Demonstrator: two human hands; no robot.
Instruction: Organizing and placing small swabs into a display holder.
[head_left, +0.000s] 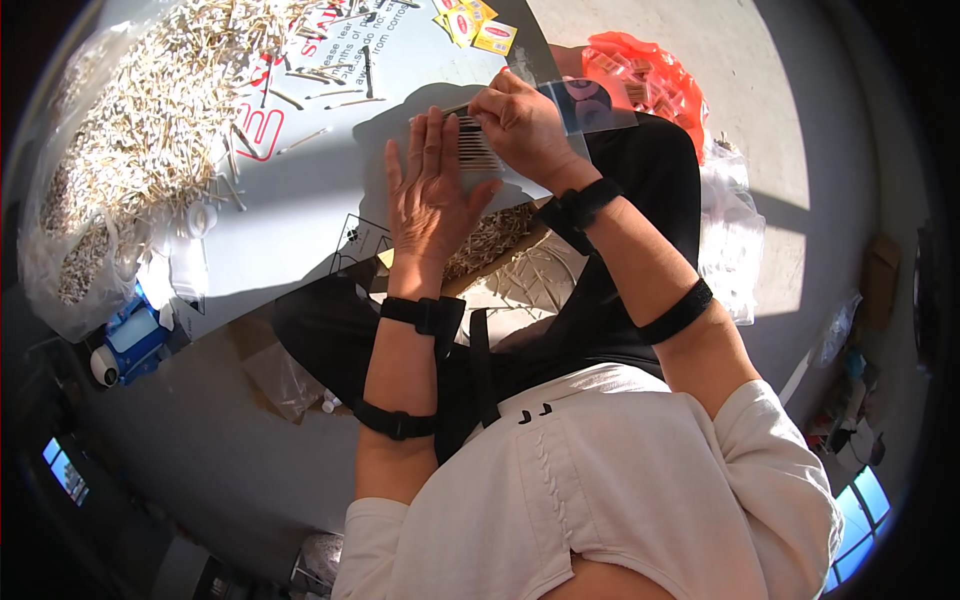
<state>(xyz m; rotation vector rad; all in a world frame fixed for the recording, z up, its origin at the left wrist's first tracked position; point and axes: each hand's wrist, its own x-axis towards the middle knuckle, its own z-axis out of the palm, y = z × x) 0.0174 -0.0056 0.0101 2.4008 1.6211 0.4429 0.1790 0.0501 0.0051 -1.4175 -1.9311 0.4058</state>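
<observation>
A row of cotton swabs (477, 150) lies side by side on the grey board, between my two hands. My left hand (430, 170) rests flat along the left side of the row, fingers stretched out and thumb spread. Curled over the upper right end of the row is my right hand (522, 125), its fingers closed and pressed together. What is in that grip is hidden. A clear plastic bag (605, 108) reaches out from beside the right hand, over the board's edge.
A large heap of cotton swabs (150, 130) in a clear bag covers the board's left, with loose swabs (330, 95) beside it. Yellow and white cards (475, 25) lie at the far edge. A red plastic bag (650, 85) stands right; a blue container (135, 335) sits lower left.
</observation>
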